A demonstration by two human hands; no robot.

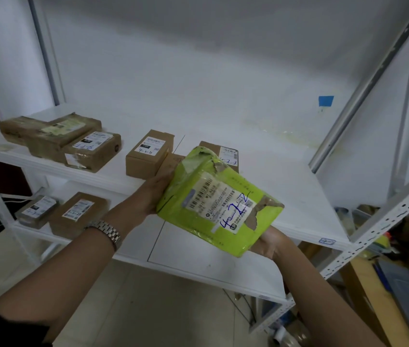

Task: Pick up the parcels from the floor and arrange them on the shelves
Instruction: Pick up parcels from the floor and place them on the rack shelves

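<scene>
While over the shelf (286, 176), green parcel (213, 204) is gripped at its left edge by left hand (155, 194), propped underneath by right hand (269, 242); grip there cannot be told.

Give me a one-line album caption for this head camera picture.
The left hand and right hand hold a lime-green parcel over a white shelf already carrying brown cardboard parcels.

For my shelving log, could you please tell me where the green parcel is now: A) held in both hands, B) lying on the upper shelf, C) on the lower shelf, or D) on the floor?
A: the left hand and right hand hold the green parcel by opposite ends, tilted in the air.
</scene>
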